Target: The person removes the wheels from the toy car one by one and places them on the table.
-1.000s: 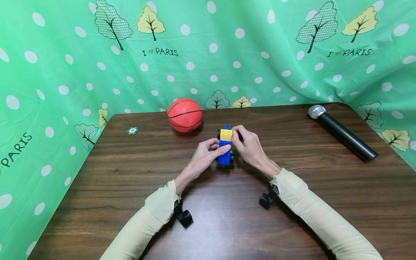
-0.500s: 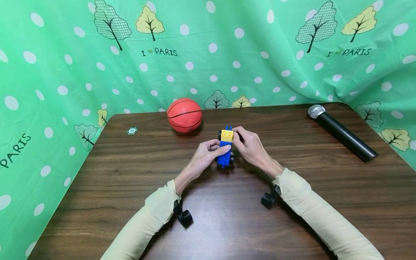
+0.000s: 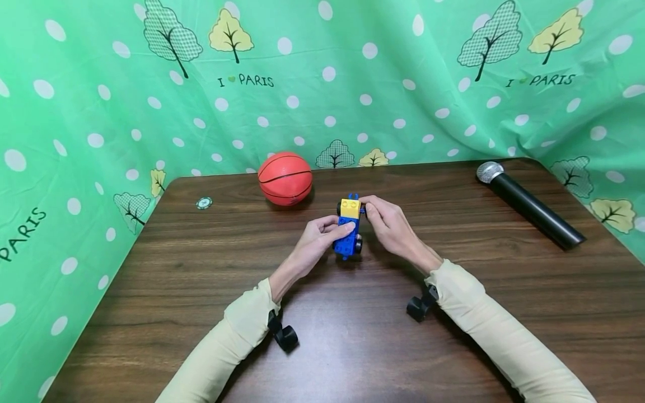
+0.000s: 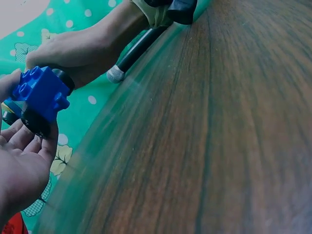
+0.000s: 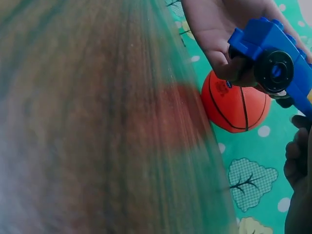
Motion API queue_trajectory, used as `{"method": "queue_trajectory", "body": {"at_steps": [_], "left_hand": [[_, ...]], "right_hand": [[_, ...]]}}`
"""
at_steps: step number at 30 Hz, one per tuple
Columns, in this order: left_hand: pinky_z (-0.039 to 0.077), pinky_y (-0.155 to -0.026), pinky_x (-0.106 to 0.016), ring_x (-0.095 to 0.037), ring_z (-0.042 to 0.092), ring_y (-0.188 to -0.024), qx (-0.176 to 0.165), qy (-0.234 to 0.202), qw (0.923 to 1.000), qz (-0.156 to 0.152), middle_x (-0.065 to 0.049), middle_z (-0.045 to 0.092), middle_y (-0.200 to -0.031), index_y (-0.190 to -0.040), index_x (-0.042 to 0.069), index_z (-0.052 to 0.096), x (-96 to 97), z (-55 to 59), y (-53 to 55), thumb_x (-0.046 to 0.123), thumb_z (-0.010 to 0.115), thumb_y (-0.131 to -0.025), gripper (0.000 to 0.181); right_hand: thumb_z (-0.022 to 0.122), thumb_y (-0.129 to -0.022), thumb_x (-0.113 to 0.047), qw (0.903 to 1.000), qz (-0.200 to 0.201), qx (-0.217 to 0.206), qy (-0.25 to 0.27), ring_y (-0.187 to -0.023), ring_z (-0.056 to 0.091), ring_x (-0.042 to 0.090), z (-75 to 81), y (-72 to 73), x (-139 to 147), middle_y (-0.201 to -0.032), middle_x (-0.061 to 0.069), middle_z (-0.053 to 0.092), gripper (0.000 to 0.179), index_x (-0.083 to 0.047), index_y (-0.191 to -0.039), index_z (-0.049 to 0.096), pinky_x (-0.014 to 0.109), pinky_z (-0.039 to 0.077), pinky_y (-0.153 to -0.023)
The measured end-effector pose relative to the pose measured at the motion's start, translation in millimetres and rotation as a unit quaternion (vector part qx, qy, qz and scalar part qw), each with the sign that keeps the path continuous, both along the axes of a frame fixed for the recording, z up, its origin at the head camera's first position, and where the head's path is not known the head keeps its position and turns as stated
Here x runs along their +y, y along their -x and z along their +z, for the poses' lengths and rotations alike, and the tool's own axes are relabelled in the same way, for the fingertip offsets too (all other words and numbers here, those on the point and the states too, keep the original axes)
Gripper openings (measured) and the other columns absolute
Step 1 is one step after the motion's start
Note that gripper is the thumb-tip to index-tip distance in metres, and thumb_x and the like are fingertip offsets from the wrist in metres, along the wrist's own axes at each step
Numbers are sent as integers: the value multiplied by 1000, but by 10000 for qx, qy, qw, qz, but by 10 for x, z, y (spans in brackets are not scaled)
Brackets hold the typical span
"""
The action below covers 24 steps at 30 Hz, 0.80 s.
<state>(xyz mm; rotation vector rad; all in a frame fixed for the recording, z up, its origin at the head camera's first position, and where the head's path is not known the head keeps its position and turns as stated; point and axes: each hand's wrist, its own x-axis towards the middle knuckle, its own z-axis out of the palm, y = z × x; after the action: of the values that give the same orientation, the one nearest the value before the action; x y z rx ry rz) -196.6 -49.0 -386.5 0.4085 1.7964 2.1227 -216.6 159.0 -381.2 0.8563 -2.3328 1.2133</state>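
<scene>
My left hand [image 3: 313, 239] grips a blue and yellow toy car [image 3: 345, 244] built of studded blocks, thumb laid across its blue top. My right hand [image 3: 394, 225] pinches a dark wheel at the car's far right corner. A short blue piece shows between that wheel and the yellow block [image 3: 350, 207]. In the left wrist view the blue rear of the car [image 4: 43, 95] appears above the curled left fingers. A black rear wheel [image 5: 273, 70] is plain in the right wrist view, while the right fingertips are mostly cut off by the frame edge.
Beyond the hands, a red toy basketball [image 3: 285, 179] sits near the table's back edge. A small round chip [image 3: 204, 203] lies at the back left. On the right is a black microphone [image 3: 529, 204] with a silver head. A green curtain [image 3: 322, 84] hangs behind the brown table [image 3: 347, 347].
The right fingers have drawn slightly outward from the car, and the blue piece now shows between them and the yellow block. The left hand keeps its hold, with the car turned a little.
</scene>
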Motion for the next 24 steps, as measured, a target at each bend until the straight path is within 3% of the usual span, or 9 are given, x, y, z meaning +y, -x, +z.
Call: {"method": "queue_trajectory", "body": {"at_steps": [9, 15, 19, 24], "left_hand": [[52, -94, -31, -18, 72, -95, 119, -25, 9994, 315, -15, 75, -106, -117, -5, 63, -18, -21, 17, 17, 66, -102, 27], [51, -95, -31, -17, 72, -94, 180, -22, 9990, 415, -13, 75, -104, -116, -4, 64, -36, -11, 6, 18, 67, -101, 27], [50, -93, -30, -16, 70, -92, 200, 61, 9984, 518, -11, 75, -102, -113, -2, 65, -41, -15, 4, 19, 67, -101, 24], [49, -94, -30, -17, 72, -94, 206, 49, 9984, 523, -13, 76, -103, -112, -1, 64, -46, -20, 0, 19, 67, -101, 22]], "right_hand": [[43, -110, -9, 9997, -166, -163, 1, -102, 58, 35, -20, 55, 136, -124, 18, 64, 31, 1, -133, 61, 47, 44, -88], [61, -103, -11, 9974, -580, -83, -420, -85, 52, 22, -63, 108, 247, -96, 10, 56, 38, -1, -139, 53, 36, 43, -73], [71, -97, -12, 9946, -908, -177, -469, -82, 54, 22, -103, 150, 320, -90, 9, 55, 39, -1, -130, 53, 35, 44, -71], [73, -95, -14, 9893, -1233, -219, -749, -81, 57, 25, -140, 198, 417, -89, 10, 58, 29, -1, -115, 56, 39, 46, -71]]}}
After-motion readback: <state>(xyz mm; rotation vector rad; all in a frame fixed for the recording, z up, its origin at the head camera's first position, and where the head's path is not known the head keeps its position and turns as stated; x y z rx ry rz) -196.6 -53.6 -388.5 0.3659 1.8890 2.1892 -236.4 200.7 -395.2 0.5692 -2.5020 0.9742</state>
